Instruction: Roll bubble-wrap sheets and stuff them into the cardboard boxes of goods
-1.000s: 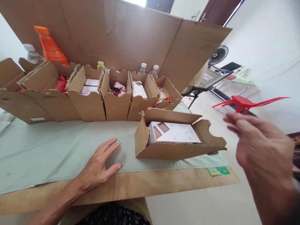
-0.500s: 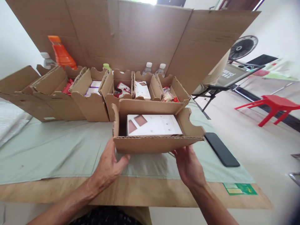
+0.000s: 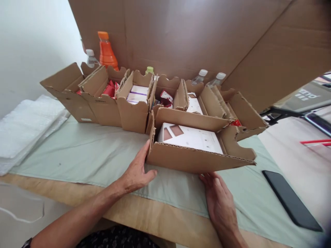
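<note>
Just before the row of brown corrugated-cardboard bins [image 3: 136, 115], I hold one open-topped brown cardboard box [image 3: 186, 159] above the pale green cloth [image 3: 85, 151] — left hand [image 3: 137, 175] against its left end, thumb apart, right hand [image 3: 220, 199] with fingertips tucked beneath its near side. A white rectangular carton with brown patches [image 3: 199, 139] lies inside it — how tight the hold is, I cannot tell.

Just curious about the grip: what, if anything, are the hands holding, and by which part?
The nearest cardboard box: left hand at its left end, right hand under its bottom edge.
</note>
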`<state>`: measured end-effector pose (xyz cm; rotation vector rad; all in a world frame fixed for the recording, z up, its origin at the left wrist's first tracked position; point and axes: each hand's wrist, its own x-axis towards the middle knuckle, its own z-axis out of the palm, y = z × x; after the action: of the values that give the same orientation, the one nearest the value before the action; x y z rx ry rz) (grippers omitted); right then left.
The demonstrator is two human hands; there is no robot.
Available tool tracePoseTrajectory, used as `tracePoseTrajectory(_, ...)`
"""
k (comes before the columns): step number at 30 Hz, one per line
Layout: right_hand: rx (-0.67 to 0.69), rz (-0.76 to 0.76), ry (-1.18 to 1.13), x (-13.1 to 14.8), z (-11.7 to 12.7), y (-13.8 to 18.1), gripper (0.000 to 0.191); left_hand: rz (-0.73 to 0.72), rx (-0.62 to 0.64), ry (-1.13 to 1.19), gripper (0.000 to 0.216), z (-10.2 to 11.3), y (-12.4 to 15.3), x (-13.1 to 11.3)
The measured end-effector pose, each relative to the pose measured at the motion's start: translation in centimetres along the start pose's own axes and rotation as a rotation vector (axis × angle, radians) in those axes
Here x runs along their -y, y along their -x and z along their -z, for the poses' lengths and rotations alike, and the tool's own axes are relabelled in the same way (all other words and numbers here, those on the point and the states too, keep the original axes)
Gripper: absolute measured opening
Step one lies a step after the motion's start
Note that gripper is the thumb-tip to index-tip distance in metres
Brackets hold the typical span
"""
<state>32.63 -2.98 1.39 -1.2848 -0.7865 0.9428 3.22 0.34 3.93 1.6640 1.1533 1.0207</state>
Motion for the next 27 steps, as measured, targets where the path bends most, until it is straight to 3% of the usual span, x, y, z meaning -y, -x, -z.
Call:
tracePoseTrajectory(5,-0.115,0.061,0.040,-0.3,-1.0,0.6,0.049,0.043,0.185,0.305,0.095,1.2,0.2,1.0)
tracePoseTrajectory(8,-0.117,0.097,0.106,-0.1,-1.3,0.9,0.055,0.002,0.215,0.391,0.099,1.5,-0.2,2.3)
tracePoseTrajectory(14,-0.099,0.132,0.250,0.6,-1.4,2.0,0.062,-0.095,0.159,0.265,0.096,0.7,-1.3,3.4)
tracePoseTrajectory(18,-0.131,0.114,0.283,0.6,-1.6,2.2,0.073,-0.064,0.002,0.055,0.071,2.4,-0.1,2.6)
tracePoseTrajectory(20,-0.135,0.089,0.303,0.6,-1.7,2.1,0.076,-0.054,-0.114,-0.085,0.055,5.0,1.2,2.1)
tracePoseTrajectory(22,-0.121,0.058,0.317,0.7,-1.8,2.0,0.079,-0.029,-0.252,-0.238,0.043,8.9,2.9,1.7)
tracePoseTrajectory(27,-0.144,0.069,0.324,0.6,-2.5,2.1,0.065,0.163,-0.632,-0.615,0.034,22.2,7.2,2.6)
